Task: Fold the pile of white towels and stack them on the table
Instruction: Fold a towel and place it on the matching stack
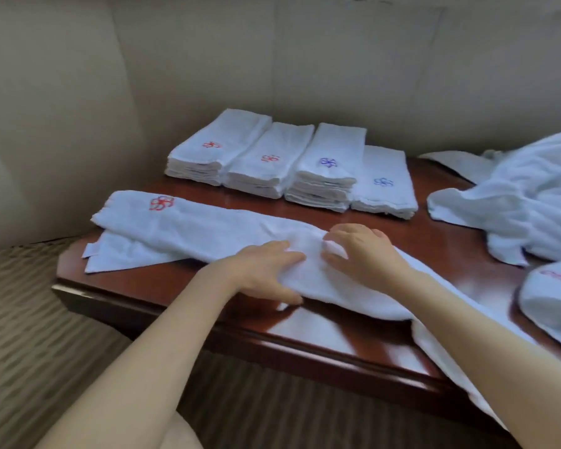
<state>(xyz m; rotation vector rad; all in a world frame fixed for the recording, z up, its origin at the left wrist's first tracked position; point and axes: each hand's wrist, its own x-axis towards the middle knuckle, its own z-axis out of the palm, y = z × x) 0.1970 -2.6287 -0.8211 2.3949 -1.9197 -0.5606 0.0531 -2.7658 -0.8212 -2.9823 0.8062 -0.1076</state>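
Note:
A long white towel [188, 228] with a red flower emblem lies folded lengthwise across the front of the dark wooden table [441, 241]. Its right end hangs over the table's front edge. My left hand [266, 270] lies flat on the towel's middle, fingers spread, thumb at the near edge. My right hand [360, 251] rests right beside it, fingers curled and pinching a fold of the same towel. Behind, several stacks of folded towels [289, 166] stand in a row, with red and blue emblems. A heap of unfolded white towels [515, 202] lies at the right.
Beige walls [208, 59] close in the table's far and left sides. Patterned carpet [30, 319] lies to the left and in front. Another loose towel [551, 296] with a red emblem sits at the right edge.

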